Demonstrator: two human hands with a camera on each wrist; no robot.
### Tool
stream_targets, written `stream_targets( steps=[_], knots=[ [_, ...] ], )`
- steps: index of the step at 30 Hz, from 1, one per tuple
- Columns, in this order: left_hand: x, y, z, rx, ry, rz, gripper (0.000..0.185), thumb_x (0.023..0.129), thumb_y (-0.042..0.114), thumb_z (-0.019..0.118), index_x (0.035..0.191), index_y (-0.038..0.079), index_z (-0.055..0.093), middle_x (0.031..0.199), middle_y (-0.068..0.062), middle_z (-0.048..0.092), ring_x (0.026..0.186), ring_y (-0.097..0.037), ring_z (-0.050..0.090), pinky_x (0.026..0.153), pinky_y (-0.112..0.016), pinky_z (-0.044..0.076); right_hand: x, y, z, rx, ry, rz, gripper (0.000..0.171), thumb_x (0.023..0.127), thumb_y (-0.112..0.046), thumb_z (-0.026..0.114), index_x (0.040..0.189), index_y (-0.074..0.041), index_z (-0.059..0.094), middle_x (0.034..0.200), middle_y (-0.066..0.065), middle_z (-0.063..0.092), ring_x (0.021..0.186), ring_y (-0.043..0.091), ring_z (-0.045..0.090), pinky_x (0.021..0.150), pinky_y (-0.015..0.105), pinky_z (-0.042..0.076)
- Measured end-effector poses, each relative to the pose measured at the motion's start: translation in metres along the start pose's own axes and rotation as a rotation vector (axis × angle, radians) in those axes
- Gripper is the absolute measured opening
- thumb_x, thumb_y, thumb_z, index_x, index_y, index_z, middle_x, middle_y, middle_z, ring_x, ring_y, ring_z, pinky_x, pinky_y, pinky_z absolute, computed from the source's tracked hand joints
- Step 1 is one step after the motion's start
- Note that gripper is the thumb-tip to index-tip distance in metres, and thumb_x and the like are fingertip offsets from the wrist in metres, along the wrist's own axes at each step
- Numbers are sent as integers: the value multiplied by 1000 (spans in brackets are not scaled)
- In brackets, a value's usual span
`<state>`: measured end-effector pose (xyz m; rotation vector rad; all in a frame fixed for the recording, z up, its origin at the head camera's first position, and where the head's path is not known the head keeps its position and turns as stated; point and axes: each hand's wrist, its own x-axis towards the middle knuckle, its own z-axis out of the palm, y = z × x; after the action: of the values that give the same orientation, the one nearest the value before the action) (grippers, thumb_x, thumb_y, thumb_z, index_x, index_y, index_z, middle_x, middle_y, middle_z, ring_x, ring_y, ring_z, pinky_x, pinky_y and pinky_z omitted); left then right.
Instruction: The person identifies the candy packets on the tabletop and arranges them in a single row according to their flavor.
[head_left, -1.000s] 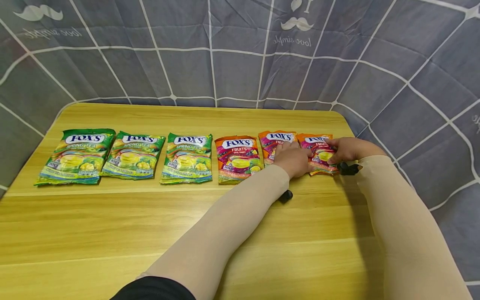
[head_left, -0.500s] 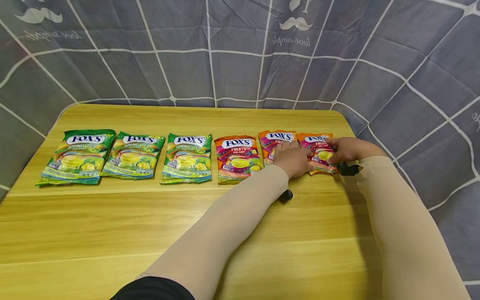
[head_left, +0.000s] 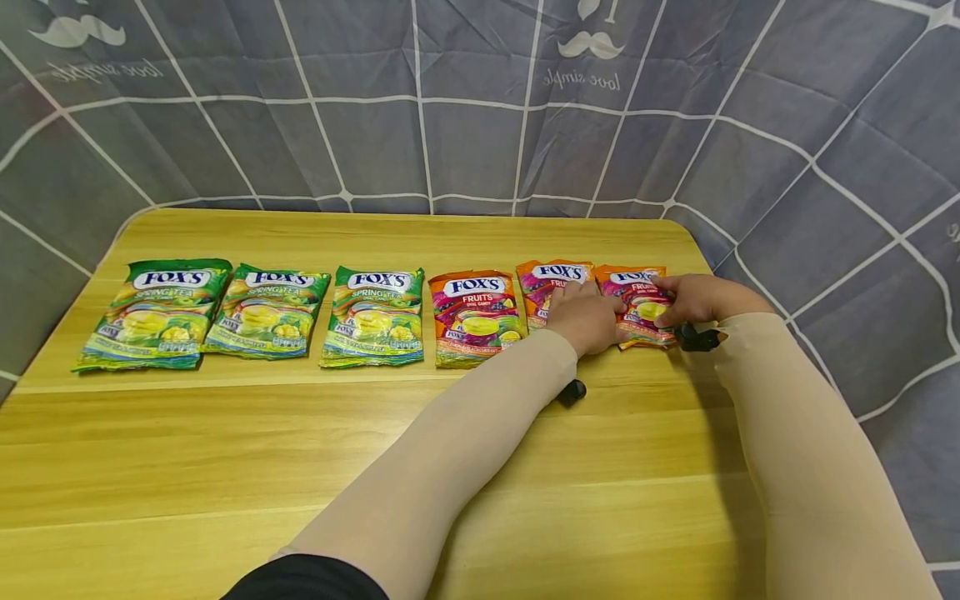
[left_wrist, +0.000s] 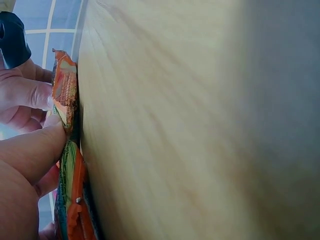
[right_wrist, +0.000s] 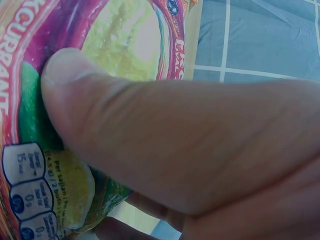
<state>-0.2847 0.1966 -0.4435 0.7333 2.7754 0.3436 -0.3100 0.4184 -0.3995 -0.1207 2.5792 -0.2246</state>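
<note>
In the head view, three orange-and-purple Fox's Fruits candy bags lie side by side on the right half of the table. My left hand (head_left: 585,318) rests over the middle candy bag (head_left: 536,292), hiding its lower right part, and its thumb touches the left edge of the rightmost candy bag (head_left: 633,293). My right hand (head_left: 699,298) pinches that rightmost bag by its right side. The right wrist view has the thumb (right_wrist: 115,110) pressed on the bag's printed front, fingers behind its edge. Left of my left hand lies the third Fruits candy bag (head_left: 477,308).
Three green Fox's Spring Tea candy bags, a left one (head_left: 157,312), a middle one (head_left: 266,312) and a right one (head_left: 375,317), continue the row on the wooden table (head_left: 225,450). A grey checked cloth (head_left: 480,150) hangs behind the table and at both sides.
</note>
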Motion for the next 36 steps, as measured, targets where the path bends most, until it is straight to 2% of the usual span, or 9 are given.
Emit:
stream_targets(
  steps=[7,17,36],
  knots=[
    [2,0,3,17,6,-1,54,97,69,57,149,55,52,152,8,50,136,-19,37,114,-38,30,0,-2,1,-3,-6,2,92,94,-27,78,163,4,25,149,45,44,137,61,44,117,71,33],
    [0,0,2,19,14,-5,53,98,68,58,149,54,53,154,9,49,143,-19,36,116,-40,30,3,0,1,-14,-12,5,93,94,-29,78,163,4,25,151,45,41,138,61,42,118,71,32],
    [0,-1,2,14,1,-15,53,97,68,59,149,56,52,153,9,48,139,-19,36,116,-39,29,3,-1,0,-9,-19,6,93,94,-28,78,163,4,25,151,45,41,138,61,42,118,71,31]
  ],
)
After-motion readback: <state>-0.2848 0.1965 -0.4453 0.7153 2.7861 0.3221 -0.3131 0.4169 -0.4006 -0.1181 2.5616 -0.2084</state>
